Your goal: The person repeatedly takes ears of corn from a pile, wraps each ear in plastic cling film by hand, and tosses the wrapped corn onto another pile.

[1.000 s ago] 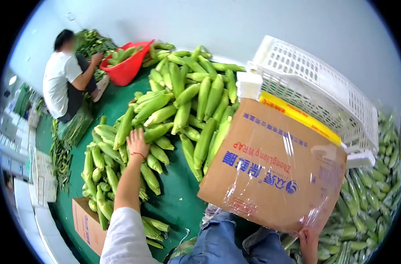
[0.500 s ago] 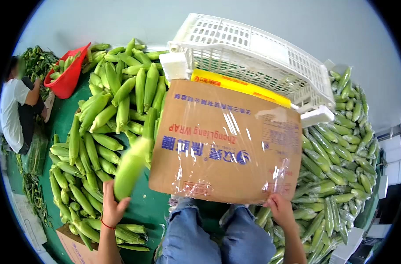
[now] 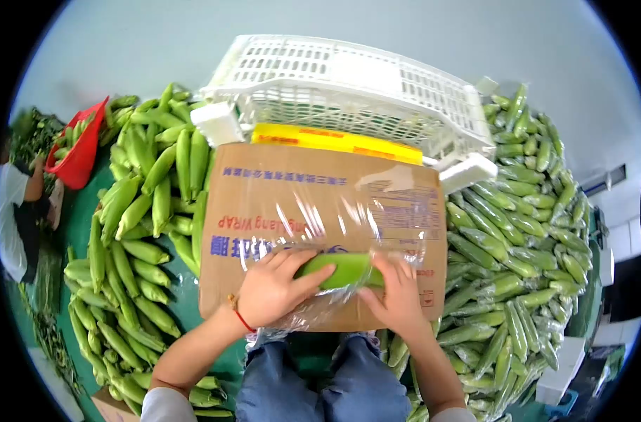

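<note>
A green ear of corn in its husk lies crosswise near the front edge of a flat cardboard sheet. My left hand is closed around its left end. At its right end, my right hand grips the corn too. Clear plastic wrap lies over the cardboard and bunches around the corn, below my left hand. Behind the cardboard runs a long yellow box, its near side partly covered.
Unwrapped corn is heaped at left and plastic-wrapped corn at right. A white plastic crate stands behind the cardboard. At far left are a red basket and another person, with loose husks nearby.
The ear of corn has moved from the left, over the heap, onto the wrapped cardboard. Both hands have come together on it; the right left the cardboard's edge. The view has shifted right.
</note>
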The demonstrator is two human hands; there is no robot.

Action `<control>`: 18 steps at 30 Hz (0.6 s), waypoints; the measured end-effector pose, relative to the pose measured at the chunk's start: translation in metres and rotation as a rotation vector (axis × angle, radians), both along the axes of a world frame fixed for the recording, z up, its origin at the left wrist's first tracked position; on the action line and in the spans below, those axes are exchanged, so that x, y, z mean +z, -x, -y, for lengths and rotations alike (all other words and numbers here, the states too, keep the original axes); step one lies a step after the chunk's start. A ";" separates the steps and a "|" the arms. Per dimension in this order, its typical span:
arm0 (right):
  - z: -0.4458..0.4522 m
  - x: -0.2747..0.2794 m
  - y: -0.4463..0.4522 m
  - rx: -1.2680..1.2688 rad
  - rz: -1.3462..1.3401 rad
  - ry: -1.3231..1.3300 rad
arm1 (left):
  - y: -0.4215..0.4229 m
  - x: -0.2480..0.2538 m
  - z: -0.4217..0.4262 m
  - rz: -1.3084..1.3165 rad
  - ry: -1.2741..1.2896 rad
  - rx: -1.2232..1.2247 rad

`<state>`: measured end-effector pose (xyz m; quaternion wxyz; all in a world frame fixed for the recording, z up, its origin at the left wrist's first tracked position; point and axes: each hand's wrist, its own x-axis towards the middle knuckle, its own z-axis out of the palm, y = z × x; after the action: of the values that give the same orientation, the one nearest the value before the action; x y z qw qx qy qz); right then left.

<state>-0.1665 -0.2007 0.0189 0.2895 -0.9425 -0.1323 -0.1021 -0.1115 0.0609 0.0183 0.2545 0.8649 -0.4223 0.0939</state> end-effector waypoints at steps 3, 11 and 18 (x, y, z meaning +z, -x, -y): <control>-0.008 -0.022 -0.039 -0.019 0.189 0.260 | 0.054 -0.024 -0.024 0.071 0.040 0.267; -0.002 -0.026 -0.056 0.076 0.310 0.257 | -0.011 0.019 -0.087 -0.435 0.427 0.536; -0.005 -0.019 -0.057 0.071 0.205 0.263 | -0.102 -0.014 0.023 -0.274 -0.451 0.099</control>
<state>-0.1097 -0.1961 -0.0006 0.1520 -0.9516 -0.2069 -0.1693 -0.0091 0.0377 0.0047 0.1052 0.9241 -0.3511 -0.1084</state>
